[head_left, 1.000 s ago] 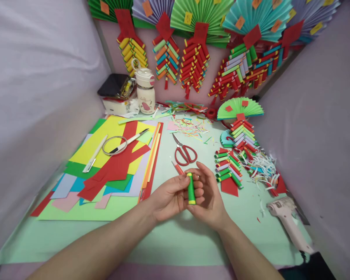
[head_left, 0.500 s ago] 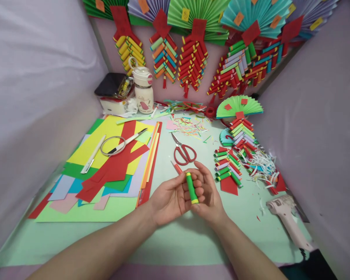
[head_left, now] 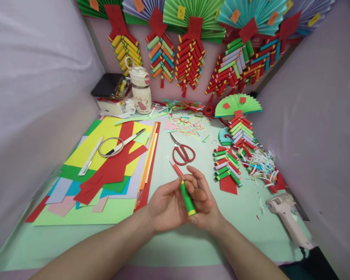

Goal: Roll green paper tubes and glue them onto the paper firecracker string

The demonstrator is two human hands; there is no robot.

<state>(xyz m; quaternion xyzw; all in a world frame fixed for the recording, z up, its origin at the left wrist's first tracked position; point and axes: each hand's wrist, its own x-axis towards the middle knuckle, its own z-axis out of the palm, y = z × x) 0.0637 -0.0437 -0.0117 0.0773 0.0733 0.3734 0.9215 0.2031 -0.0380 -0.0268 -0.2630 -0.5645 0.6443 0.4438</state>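
Observation:
Between my two hands, low in the middle of the view, is a small green paper roll (head_left: 188, 199) with yellow bands at its ends, tilted with its lower end toward me. The thumb of my left hand (head_left: 165, 206) lies near its upper end, and the fingers pass behind it. My right hand (head_left: 205, 204) curls around the roll from the right, fingers bent over its upper part. Just beyond the fingertips lies a slim red pen-like tool (head_left: 176, 168), its near end partly hidden. Red-handled scissors (head_left: 183, 152) lie open farther back.
Left are stacked coloured papers (head_left: 99, 212) with a craft knife (head_left: 91, 156) and a metal ring (head_left: 111, 147). A bottle (head_left: 141, 93) stands behind, near paper scraps (head_left: 186, 126). Right are a paper firecracker string (head_left: 226, 167), white shreds (head_left: 259, 163) and a glue gun (head_left: 288, 219).
Both hands have come slightly lower with the green paper roll. My right fingers now curl over its upper part, and more of the red pen-like tool shows. The view has shifted slightly.

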